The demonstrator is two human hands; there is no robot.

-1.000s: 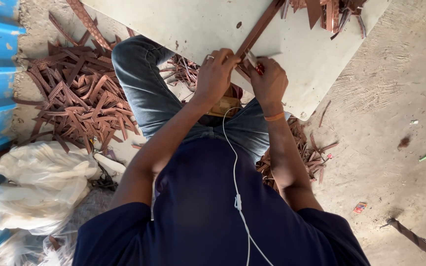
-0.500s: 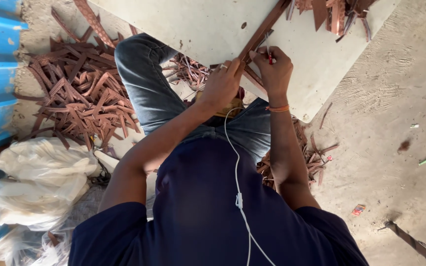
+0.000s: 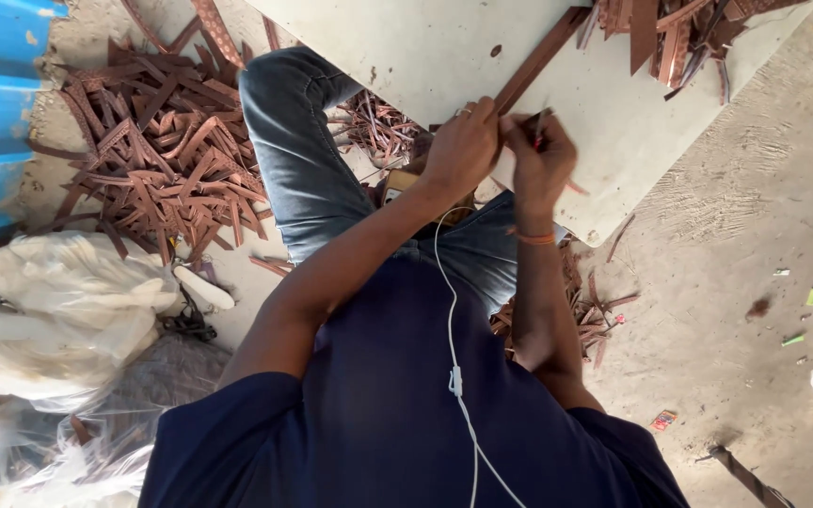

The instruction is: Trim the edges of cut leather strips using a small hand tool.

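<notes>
On the pale tabletop (image 3: 444, 56) | left hand (image 3: 458, 150) pinches brown strip (image 3: 538, 61) flat | right hand (image 3: 540, 155) closed on small tool, trimming | next: steady strip end.

A long brown strip (image 3: 538, 61) lies flat on the pale board (image 3: 444, 47), running on a slant up and away from the hands. Its near end sits under the fingers of the left hand (image 3: 461, 150), which press it down. It is narrow, straight and dull reddish brown. Just right of that end, the right hand (image 3: 540, 155) pinches a small dark tool (image 3: 540, 132) with a red tip, held close against the strip's edge.
</notes>
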